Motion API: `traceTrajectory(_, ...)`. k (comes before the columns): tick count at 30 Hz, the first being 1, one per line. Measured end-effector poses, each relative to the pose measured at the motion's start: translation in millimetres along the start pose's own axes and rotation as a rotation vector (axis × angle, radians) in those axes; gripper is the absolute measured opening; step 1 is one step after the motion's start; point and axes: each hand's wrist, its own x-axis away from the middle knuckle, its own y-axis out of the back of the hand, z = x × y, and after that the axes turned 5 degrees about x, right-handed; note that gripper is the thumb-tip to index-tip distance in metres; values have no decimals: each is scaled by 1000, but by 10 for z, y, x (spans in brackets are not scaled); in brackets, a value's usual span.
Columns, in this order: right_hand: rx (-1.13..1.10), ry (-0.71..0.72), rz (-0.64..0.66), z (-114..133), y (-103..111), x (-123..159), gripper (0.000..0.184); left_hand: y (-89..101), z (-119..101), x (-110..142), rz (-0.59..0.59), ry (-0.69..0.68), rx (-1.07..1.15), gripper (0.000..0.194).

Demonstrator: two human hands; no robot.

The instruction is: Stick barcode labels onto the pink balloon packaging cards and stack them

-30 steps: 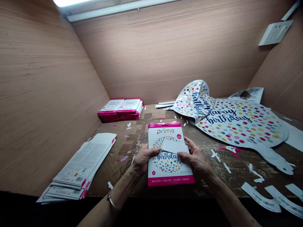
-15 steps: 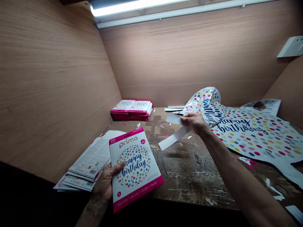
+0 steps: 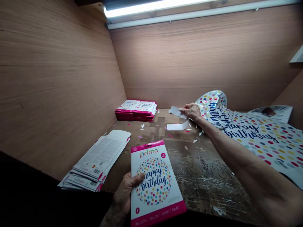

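Observation:
My left hand [image 3: 126,192] grips a white and pink balloon packet [image 3: 155,179] by its left edge, thumb on the front. The packet reads "prima" and "happy birthday" over a dotted circle. Farther back, my right hand [image 3: 191,112] pinches a white paper strip [image 3: 177,126], which is bent so that one end curls below the fingers and the other sticks out to the left. Just right of that hand lie dotted "happy birthday" foil balloons [image 3: 255,134], flat on the table, with one crumpled balloon [image 3: 211,105] on top.
Stacked finished-looking packets [image 3: 136,110] sit at the back left. Flat printed sleeves [image 3: 97,160] lie back side up along the left wall. Small paper scraps [image 3: 195,141] dot the worn brown table [image 3: 196,176]. Wooden walls enclose the left, back and right; a tube light [image 3: 153,6] hangs above.
My right hand has moved back with the paper strip, towards the far side of the table. The packet in my left hand sits lower and farther right in view. The view has shifted slightly.

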Motion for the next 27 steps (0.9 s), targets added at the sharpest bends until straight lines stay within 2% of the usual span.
traceTrajectory(6,80,123,234,-36,48,-59,18,-1,58,-54,23,25,-5,31)
traceTrajectory(12,227,211,260,-159,-22,47,12,-6,55,-65,47,29,-17,29)
traceTrajectory(18,366,264,110,-252,-93,126,19,-11,69,-71,51,25,-39,30)
traceTrajectory(20,388,280,19,-207,2,95,21,-20,72,-70,44,20,-44,31)
traceTrajectory(23,416,327,-143,5,275,99,28,-37,84,-71,34,-1,-60,32)
traceTrajectory(24,435,381,-189,109,372,147,29,-42,89,-73,31,-7,-65,33)
traceTrajectory(26,556,633,-295,331,518,350,28,-47,99,-79,37,-7,-68,34)
traceTrajectory(27,609,748,-288,432,554,508,28,-48,103,-83,41,-5,-64,34)
